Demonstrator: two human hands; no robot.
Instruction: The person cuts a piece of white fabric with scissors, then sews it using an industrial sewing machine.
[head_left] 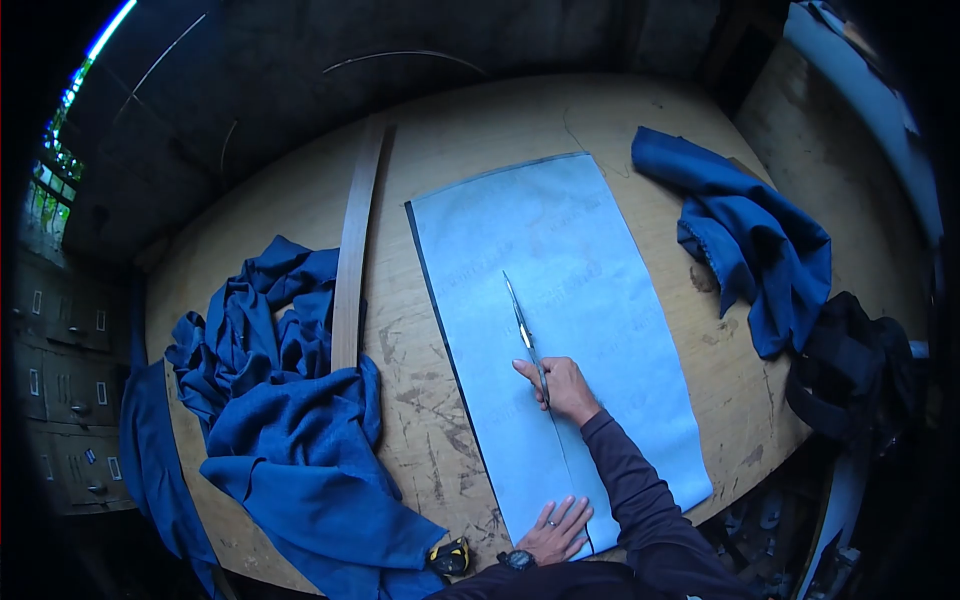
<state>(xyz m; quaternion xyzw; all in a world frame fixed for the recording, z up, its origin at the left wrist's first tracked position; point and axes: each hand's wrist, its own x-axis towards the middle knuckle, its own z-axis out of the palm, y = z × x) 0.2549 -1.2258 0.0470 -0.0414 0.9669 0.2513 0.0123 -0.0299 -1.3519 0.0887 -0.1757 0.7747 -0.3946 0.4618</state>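
Observation:
A long pale sheet [545, 240] with faint printing and a dark left edge lies lengthwise on the wooden table. My right hand [570, 388] grips a pair of scissors [521, 322] over the sheet. The blades point away from me and look nearly closed. Behind them a thin dark line, apparently a cut, runs down the sheet to its near edge. Resting flat on the sheet's near end, just left of that line, is my left hand [558, 530], fingers extended. It wears a ring, with a wristwatch [517, 560] at the wrist.
Crumpled blue cloth [290, 410] covers the table's left side, partly under a long wooden strip [355, 250]. A tape measure [449, 557] sits near the front edge. More blue cloth [765, 240] and a black bag-like item [850, 370] lie right. Drawers [75, 370] stand left.

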